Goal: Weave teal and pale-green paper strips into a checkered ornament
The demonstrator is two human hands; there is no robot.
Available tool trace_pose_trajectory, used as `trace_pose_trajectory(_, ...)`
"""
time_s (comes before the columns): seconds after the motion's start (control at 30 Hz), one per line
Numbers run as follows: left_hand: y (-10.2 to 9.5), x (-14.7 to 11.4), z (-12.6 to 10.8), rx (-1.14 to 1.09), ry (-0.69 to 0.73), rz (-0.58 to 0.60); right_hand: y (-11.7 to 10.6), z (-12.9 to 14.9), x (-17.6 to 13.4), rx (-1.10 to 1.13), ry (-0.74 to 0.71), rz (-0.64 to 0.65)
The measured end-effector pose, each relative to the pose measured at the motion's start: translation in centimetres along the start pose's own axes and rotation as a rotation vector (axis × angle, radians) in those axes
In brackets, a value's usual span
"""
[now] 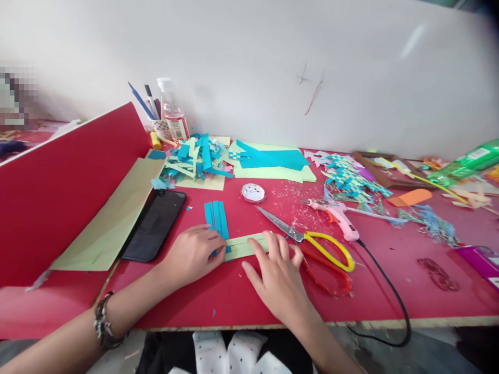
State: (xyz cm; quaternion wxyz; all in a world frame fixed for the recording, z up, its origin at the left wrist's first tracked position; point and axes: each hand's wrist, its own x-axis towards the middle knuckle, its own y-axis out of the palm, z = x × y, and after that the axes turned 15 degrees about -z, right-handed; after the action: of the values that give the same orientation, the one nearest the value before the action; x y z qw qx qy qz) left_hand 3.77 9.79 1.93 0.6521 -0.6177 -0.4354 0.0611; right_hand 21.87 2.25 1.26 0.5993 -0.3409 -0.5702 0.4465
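Note:
Blue paper strips (pixel 218 214) lie side by side on the red table, crossed at their lower end by pale green paper strips (pixel 244 247) that run to the right. My left hand (pixel 197 253) is closed at the crossing, thumb and fingers pinching the blue strips there; its fingertips partly cover the paper. On the green strips rests my right hand (pixel 277 270), fingers spread and pressing the paper flat, thumb apart near the strips' lower edge. Scissors (pixel 298 235) with one yellow and one red handle lie half open just beyond my right hand.
A pink glue gun (pixel 337 215) trails a black cord over the front edge. A phone (pixel 156 226) lies left, beside a red upright panel (pixel 74 192). Behind are a paper scrap pile (pixel 198 158), a small white lid (pixel 253 192), blue sheets (pixel 268 158), and a green bottle (pixel 471 162) at right.

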Motion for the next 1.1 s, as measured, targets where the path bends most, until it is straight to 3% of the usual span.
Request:
trace_pose_trajectory(0.33,-0.2,0.2,-0.1,0.0,0.018,0.013,0.0,1.3,0.4,0.067,-0.063,0.0)
trace_pose_trajectory(0.77,-0.4,0.1,0.2,-0.071,-0.039,0.12,-1.3,-3.2,0.3,-0.089,0.074,-0.139)
trace_pose_trajectory(0.87,-1.0,0.5,1.2,-0.134,-0.15,0.071,-2.0,-5.1,0.6,-0.146,0.123,-0.225)
trace_pose_trajectory(0.97,-1.5,1.4,3.0,-0.047,-0.258,-0.02,-2.4,-7.1,0.8,-0.226,0.166,-0.311)
trace_pose_trajectory(1.1,-0.7,2.9,6.1,0.077,-0.24,0.049,-2.1,-8.4,0.6,-0.236,0.174,-0.345)
